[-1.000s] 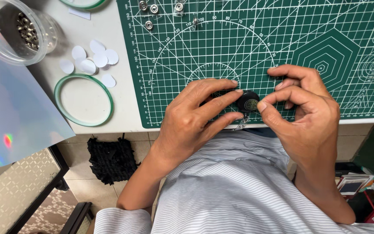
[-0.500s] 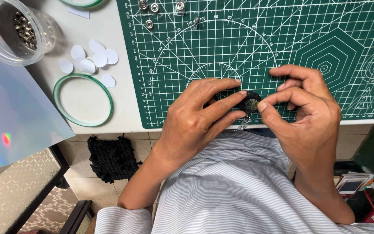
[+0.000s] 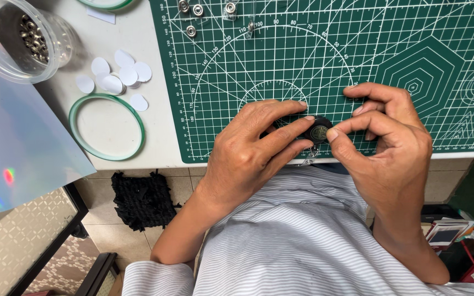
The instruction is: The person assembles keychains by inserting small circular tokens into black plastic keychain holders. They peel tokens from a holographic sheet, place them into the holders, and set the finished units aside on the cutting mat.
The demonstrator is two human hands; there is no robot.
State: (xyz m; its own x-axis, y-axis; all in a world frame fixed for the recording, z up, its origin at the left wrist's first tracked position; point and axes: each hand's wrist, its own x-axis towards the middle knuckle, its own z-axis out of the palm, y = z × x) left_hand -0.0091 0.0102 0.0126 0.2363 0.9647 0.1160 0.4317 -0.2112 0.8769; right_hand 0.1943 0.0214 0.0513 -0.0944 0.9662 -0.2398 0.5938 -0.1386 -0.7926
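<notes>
Both hands' grips [image 3: 248, 151] [image 3: 385, 142] pinching black disc [image 3: 319, 131]

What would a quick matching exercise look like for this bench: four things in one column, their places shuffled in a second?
Things:
1. small round black piece
2. green ring
3. white paper discs
4. clear plastic tub

Places:
A. far left corner of the table, with metal eyelets inside
B. pinched between the left hand and the right hand, over the near edge of the green cutting mat
C. loose on the white table, just beyond the ring
D. flat on the white table, left of the mat

Pairs: 1-B, 2-D, 3-C, 4-A
</notes>
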